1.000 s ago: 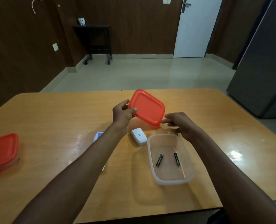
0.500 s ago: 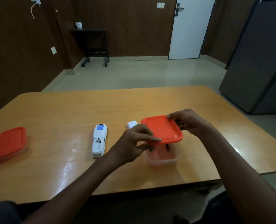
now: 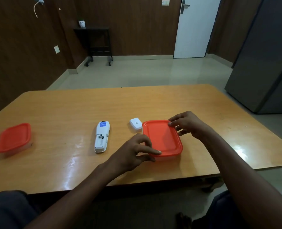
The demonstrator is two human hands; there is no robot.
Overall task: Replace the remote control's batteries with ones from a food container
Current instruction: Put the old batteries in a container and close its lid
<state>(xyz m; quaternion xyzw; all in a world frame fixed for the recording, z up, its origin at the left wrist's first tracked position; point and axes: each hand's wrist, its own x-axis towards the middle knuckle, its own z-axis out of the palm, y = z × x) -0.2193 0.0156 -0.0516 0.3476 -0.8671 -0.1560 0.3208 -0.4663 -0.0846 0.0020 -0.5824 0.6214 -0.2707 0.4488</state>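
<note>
With our left hand (image 3: 133,150) and right hand (image 3: 185,123) pinching opposite corners of the orange lid (image 3: 161,138) on the near-right food container (image 3: 167,158), the remote control (image 3: 102,137) lies left on the worktop (image 3: 70,113), its compartment uncovered and seemingly empty, its cover (image 3: 135,124) unfitted.

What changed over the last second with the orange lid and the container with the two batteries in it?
The orange lid came down from mid-air, where the left hand held it alone, onto the clear container, hiding the batteries. The right hand joined, and both hands now rest fingers on the lid's edges. Staying put: the remote control with its open battery bay, its white cover, and the second lidded container.
</note>
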